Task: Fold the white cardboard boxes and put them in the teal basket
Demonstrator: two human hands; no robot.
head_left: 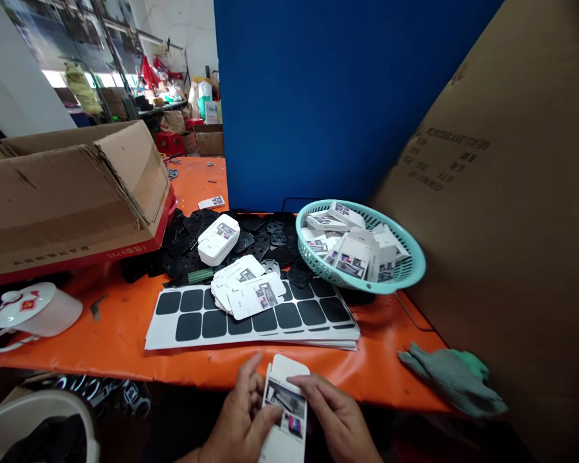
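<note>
A white printed card box [284, 411], with its top flap raised, is between my hands at the table's front edge. My left hand [244, 415] grips it from the left, thumb across the printed face. From the right, my right hand [335, 411] pinches its upper edge near the flap. Beyond them, several flat card boxes [255, 296] lie fanned out on sheets of black square stickers [188, 326]. Behind these a neat stack of similar boxes [219, 240] rests on a heap of black plastic parts [183, 241].
At the right, a light green basket [417, 273] holds several boxes, with a grey-green glove [456, 379] nearer the edge. To the left are a large cardboard carton [67, 199] and a white lidded teapot [53, 312]. A blue panel [338, 96] rises behind; a pale bin [89, 418] stands below left.
</note>
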